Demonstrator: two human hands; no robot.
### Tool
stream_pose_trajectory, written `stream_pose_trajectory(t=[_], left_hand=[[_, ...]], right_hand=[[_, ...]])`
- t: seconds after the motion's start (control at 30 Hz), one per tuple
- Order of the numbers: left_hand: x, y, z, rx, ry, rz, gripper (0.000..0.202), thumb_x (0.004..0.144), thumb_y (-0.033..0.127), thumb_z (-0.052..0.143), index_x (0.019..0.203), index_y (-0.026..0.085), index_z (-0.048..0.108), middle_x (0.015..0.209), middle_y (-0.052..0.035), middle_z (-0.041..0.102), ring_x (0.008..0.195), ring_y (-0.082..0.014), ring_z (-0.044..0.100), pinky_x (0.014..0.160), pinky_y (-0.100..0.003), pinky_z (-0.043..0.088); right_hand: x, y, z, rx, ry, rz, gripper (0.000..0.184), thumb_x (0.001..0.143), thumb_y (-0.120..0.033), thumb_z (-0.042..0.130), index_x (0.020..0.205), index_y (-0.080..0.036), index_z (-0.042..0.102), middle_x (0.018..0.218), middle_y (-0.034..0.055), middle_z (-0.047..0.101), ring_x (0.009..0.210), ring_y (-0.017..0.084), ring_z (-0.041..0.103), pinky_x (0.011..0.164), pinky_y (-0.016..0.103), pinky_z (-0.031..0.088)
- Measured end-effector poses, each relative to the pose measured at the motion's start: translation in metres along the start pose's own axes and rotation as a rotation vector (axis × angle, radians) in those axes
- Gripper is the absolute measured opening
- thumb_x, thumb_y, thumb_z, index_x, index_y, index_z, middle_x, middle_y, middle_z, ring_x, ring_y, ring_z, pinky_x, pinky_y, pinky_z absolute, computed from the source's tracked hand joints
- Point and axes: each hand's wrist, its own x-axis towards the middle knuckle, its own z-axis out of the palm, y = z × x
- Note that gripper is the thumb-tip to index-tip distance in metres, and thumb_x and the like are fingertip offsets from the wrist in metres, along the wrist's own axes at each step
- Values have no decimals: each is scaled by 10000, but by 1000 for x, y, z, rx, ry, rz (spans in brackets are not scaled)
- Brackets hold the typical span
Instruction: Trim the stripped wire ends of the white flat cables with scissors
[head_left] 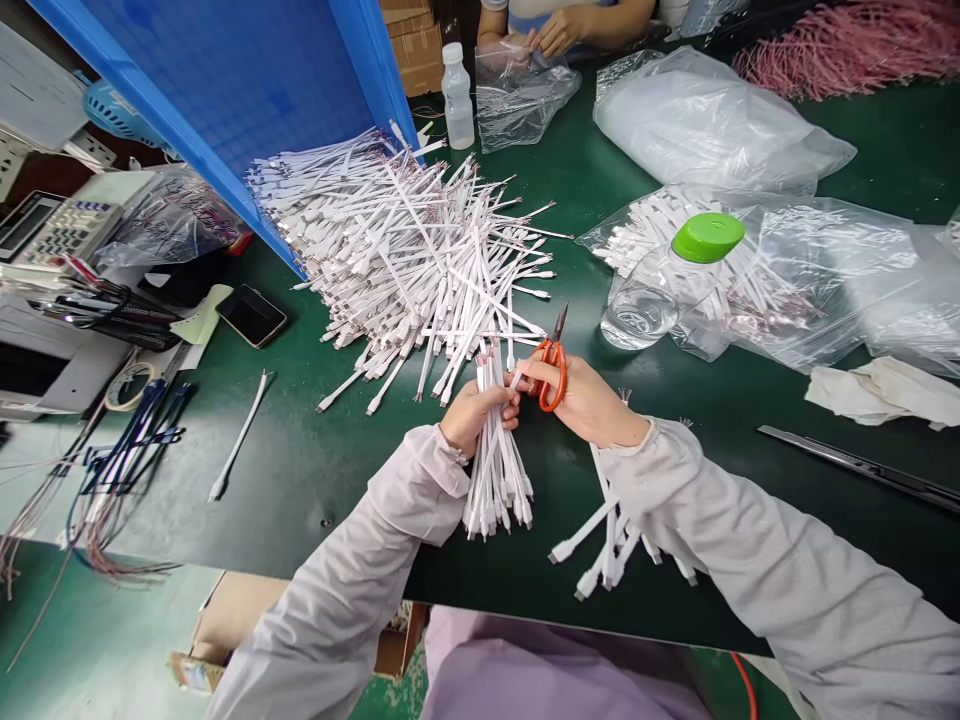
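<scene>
My left hand (474,416) is shut around a bundle of white flat cables (496,478), whose loose wire ends stick up above my fingers and whose connectors hang below. My right hand (581,398) holds a pair of orange-handled scissors (551,372) with the blades pointing up, right next to the top of the bundle. A large heap of the same white cables (405,262) lies on the green work mat (360,510) just beyond my hands. Several more cables (609,545) lie partly under my right sleeve.
A blue plastic crate (255,90) leans at the heap's far side. To the right lie a plastic bag of cables (795,270) and a green-capped bottle (660,285). A co-worker's hands (555,30) work at a clear bag across the table. A calculator (67,230), phone (252,316) and blue-sheathed wires (127,455) are on the left.
</scene>
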Motion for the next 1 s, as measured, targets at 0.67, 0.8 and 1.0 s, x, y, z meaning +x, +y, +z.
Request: stream_pose_trajectory(t=[0.67, 0.8, 1.0], left_hand=[[2, 0, 1, 71, 47, 5, 243, 673, 278, 741, 730, 79, 615, 560, 22, 482, 432, -37, 387, 409, -188, 254], [2, -1, 3, 138, 68, 17, 265, 663, 306, 754, 700, 92, 602, 540, 30, 478, 419, -35, 389, 399, -187, 258], [2, -3, 2, 159, 34, 48, 169, 641, 205, 707, 708, 106, 588, 544, 33, 492, 422, -38, 406, 400, -184, 279]], right_hand=[[1, 2, 0, -22, 31, 2, 332, 652, -381, 775, 593, -166, 528, 647, -32, 505, 654, 107, 476, 668, 279, 350], [3, 7, -1, -65, 5, 0, 332, 675, -393, 759, 596, -166, 529, 632, -27, 503, 640, 110, 470, 640, 277, 348], [3, 6, -2, -87, -4, -17, 339, 680, -386, 759, 577, -165, 523, 619, -30, 495, 632, 107, 476, 652, 274, 366]])
